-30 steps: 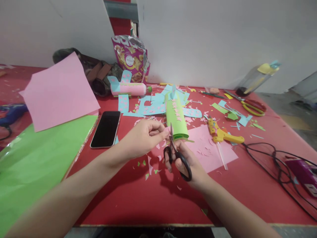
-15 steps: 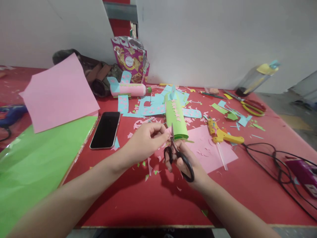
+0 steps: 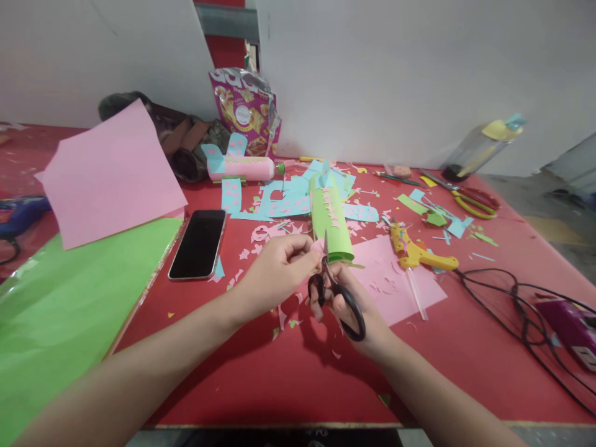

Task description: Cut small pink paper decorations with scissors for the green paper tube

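Between the thumb and fingers of my left hand (image 3: 282, 270) is a small piece of pink paper (image 3: 318, 246). My right hand (image 3: 356, 304) grips black-handled scissors (image 3: 350, 310), thumb and fingers through the loops. The blades point away from me, slightly apart, right at the pink piece. Just beyond my hands lies a green paper-covered tube (image 3: 329, 217) with pink cutouts along its top and light blue wings and fin. Beside my right hand a pink sheet (image 3: 386, 292) carries several tiny cutouts.
A phone (image 3: 198, 245) lies left, near green paper (image 3: 56, 323) and large pink sheets (image 3: 112, 174). A yellow glue gun (image 3: 419, 254) with a black cord (image 3: 516, 304) sits right. Behind are a pink bottle plane (image 3: 246, 168), a snack bag (image 3: 246, 112) and pliers (image 3: 470, 198).
My left hand has shifted slightly down, and the pink piece is turned a little. The scissor blades look a bit wider apart. Everything else stays in place.
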A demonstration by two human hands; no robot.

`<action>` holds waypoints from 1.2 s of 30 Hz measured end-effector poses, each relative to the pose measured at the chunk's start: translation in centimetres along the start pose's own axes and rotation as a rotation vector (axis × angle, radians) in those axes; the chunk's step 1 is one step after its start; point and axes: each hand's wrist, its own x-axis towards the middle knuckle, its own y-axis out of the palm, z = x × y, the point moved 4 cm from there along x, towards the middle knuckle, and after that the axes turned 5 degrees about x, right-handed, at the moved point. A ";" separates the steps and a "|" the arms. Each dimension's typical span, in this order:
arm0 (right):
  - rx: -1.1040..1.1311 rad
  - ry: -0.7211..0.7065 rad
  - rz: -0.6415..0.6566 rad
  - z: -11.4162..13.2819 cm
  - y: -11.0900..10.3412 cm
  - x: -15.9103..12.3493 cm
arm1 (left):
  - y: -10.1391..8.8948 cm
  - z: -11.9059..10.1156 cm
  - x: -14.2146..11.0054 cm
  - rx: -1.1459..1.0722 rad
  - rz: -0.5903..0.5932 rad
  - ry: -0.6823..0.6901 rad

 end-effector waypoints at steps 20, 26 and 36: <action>0.011 0.003 -0.001 -0.4 0.1 -0.2 | 1.7 0.7 -0.5 -0.218 0.058 -0.148; -0.012 -0.014 0.007 -0.1 0.2 -0.2 | 1.7 0.6 -0.7 -0.239 0.032 -0.175; -0.040 -0.035 0.016 -0.2 0.1 -0.2 | 1.6 0.6 -0.6 -0.165 0.004 -0.145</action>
